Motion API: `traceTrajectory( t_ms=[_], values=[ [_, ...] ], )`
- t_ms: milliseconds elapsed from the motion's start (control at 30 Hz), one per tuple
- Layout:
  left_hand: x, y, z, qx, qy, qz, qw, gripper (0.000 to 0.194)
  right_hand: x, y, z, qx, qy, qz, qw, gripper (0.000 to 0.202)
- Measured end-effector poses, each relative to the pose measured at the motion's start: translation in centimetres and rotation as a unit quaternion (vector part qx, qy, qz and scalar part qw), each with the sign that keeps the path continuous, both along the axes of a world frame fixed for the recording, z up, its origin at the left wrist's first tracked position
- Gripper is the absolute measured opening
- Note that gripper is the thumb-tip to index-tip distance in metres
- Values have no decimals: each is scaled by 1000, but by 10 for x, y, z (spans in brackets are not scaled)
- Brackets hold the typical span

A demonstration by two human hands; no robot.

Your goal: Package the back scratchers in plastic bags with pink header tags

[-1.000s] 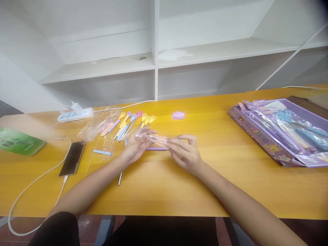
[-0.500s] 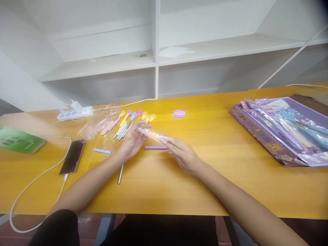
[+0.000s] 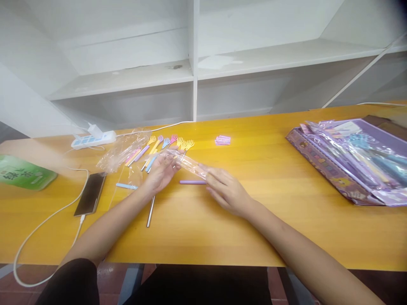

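The green container (image 3: pixel 30 173) reads "绿茶" in dark characters

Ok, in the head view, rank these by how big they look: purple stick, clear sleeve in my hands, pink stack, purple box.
Largest to smallest:
1. Purple box, cut off at the right edge
2. Clear sleeve, its visible part
3. Pink stack and purple stick: too close to rank, the stick longer but thinner

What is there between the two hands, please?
In the head view, a clear plastic sleeve spans from left hand to right hand; a purple stick lies on the table below.
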State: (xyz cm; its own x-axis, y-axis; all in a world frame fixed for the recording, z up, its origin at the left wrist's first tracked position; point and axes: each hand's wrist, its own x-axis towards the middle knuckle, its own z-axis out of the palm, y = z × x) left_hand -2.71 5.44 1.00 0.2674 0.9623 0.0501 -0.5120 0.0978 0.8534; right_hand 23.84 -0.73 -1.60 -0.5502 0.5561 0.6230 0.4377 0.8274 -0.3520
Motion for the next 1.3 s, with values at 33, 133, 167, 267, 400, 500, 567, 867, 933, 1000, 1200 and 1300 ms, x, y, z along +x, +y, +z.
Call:
traceTrajectory(
  t_ms=[33, 133, 167, 267, 400, 500, 567, 867, 933, 1000, 1200, 1300],
  values=[
    [0, 0, 0, -3, 1, 0, 1000, 50, 0, 1, 0, 0, 1, -1, 1000, 67],
    [-2, 3, 1, -6, -5, 3, 1000, 58, 1, 3, -2, 3, 23, -2, 1000, 64],
    [-3, 4, 1, -3, -9, 5, 1000, 59, 1, 3, -2, 2, 28, -3, 1000, 63],
    [-5, 8, 2, 3, -15, 16, 1000, 59, 1, 3, -2, -6, 28, -1, 1000, 63],
    [-5, 8, 5, 7, -17, 25, 1000, 57, 1, 1, -2, -22, 28, 6, 999, 64],
    [-6, 7, 6, 3, -22, 24, 999, 57, 1, 1, -2, -34, 22, 1, 999, 64],
    [-6, 8, 7, -4, -28, 24, 999, 57, 2, 1, -2, -45, 14, -4, 999, 65],
    [-9, 15, 7, -29, -24, 63, 997, 48, 16, 3, 10, 8, 128, -49, 991, 32],
    [-9, 16, 9, -31, -26, 66, 997, 48, 22, 8, 11, -11, 139, -100, 985, 24],
    [-10, 16, 12, -32, -24, 70, 997, 49, 27, 15, 9, -57, 65, -108, 990, 18],
    [-9, 13, 16, -28, -12, 72, 997, 52, 24, 21, -5, -126, -133, -48, 982, 18],
    [-10, 13, 17, -18, -9, 72, 997, 52, 19, 16, -7, -135, -158, -75, 975, 5]
  ],
)
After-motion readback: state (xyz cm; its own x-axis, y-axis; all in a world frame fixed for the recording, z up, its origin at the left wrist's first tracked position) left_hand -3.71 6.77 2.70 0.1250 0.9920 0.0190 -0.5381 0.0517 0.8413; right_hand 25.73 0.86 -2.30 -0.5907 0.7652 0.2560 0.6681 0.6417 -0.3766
